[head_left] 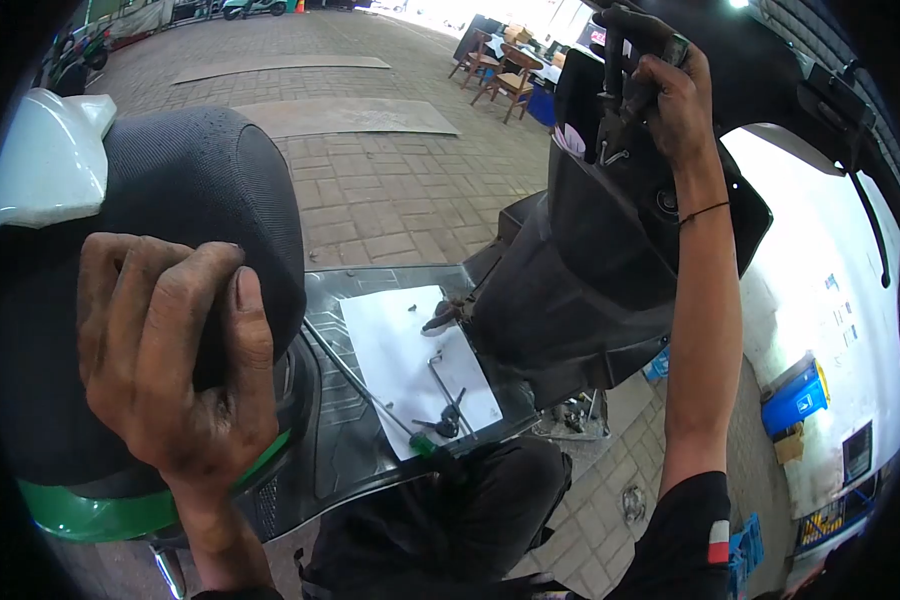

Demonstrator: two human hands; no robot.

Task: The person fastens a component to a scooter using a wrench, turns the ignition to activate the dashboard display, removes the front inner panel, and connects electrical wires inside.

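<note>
At the scooter's front panel (pixel 580 280), hands-on work up top, by the look of it.
Right hand (pixel 678 95) wrapped round a dark part (pixel 613 90) above panel; left hand (pixel 180 350) curled before seat (pixel 215 160), can't tell if gripping. Next move likely calls for steady fingers up there. Keys (pixel 448 424) on white paper (pixel 382 340). Blue bin (pixel 798 402) label unreadable; no brands legible.

No lettering is readable; the white mark (pixel 804 404) on the blue bin (pixel 785 410) blurs.
</note>
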